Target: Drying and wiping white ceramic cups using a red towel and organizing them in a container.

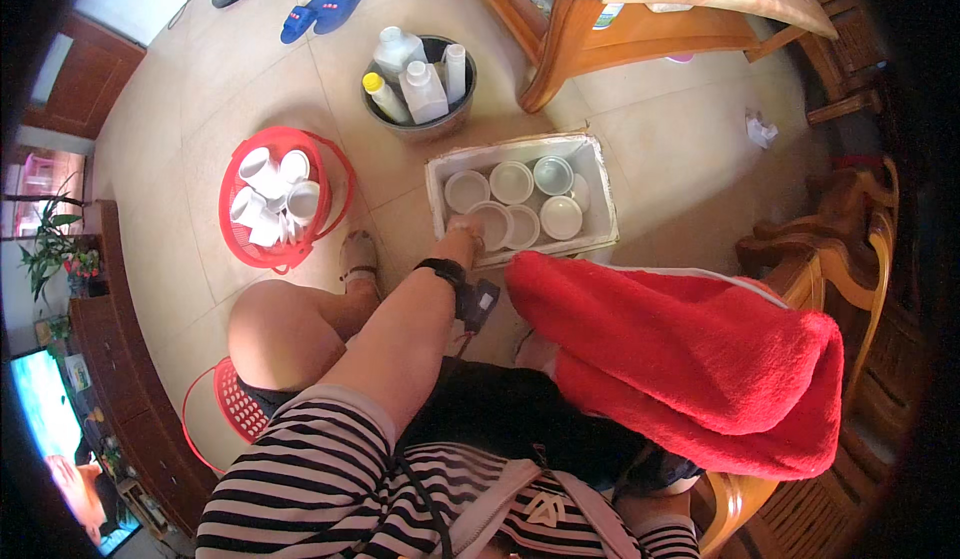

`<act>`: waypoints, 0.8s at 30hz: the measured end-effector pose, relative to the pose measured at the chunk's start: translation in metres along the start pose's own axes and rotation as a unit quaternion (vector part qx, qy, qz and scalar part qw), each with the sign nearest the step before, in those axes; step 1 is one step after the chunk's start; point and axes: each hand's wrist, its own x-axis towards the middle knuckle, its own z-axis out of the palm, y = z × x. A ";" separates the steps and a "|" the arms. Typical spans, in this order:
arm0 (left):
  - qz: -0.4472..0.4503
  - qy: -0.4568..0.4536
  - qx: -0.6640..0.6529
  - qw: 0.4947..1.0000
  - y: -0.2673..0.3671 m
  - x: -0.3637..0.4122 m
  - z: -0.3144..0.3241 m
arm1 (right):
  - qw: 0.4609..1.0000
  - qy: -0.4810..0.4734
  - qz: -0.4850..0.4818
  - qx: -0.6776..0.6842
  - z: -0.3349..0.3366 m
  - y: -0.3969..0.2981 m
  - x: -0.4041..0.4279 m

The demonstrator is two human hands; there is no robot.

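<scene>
My left hand [466,223] reaches down into a white foam box [604,206] on the floor. Its fingers are at the left rim of a round, whitish plastic tub [493,226], which overlaps another tub [523,227] beside it. Several more round tubs [512,182] sit in the box, open side up. My right hand is out of sight; only part of that forearm [660,510] shows below a red towel [675,341]. The towel lies over my right leg and the wooden seat.
A red plastic basket [234,236] of white cups stands left of the box. Behind the box, a dark bucket [427,132] holds plastic bottles. A wooden table [667,41] and wooden chair [810,277] are at right. Blue slippers [341,9] lie farther off.
</scene>
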 end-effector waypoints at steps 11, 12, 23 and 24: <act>-0.160 0.029 -0.024 0.986 0.035 -0.054 -0.048 | 0.999 0.018 0.029 -0.015 -0.026 0.018 -0.011; -0.142 0.084 0.037 0.986 0.042 -0.064 -0.055 | 0.999 0.014 0.028 -0.017 -0.023 0.016 -0.011; -0.016 0.178 0.075 0.981 0.008 -0.032 -0.069 | 0.999 0.006 0.042 -0.025 -0.024 0.022 -0.018; -0.033 0.136 0.069 0.988 0.010 -0.030 -0.069 | 0.999 0.006 0.043 -0.028 -0.026 0.023 -0.019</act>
